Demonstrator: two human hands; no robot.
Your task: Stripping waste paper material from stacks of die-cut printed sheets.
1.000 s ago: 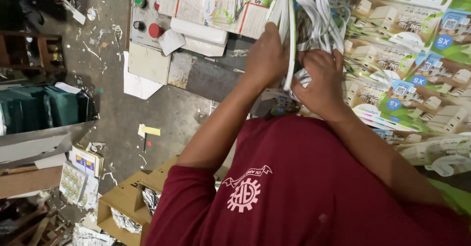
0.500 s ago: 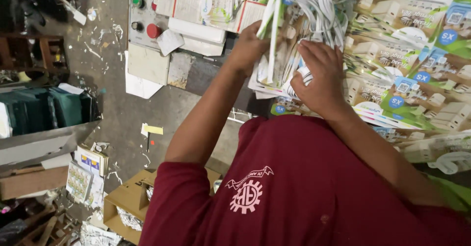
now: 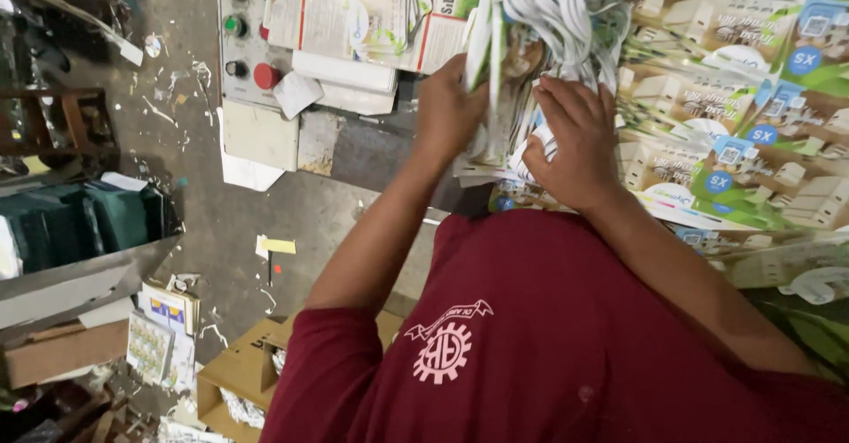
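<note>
Both hands, left hand and right hand, clasp the card stack, arms raised.

Two hands, four panel buttons

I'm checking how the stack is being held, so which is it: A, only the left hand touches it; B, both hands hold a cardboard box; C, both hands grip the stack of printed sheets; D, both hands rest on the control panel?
C: the left hand and right hand both clasp the stack of printed sheets, away from the control panel.
</note>
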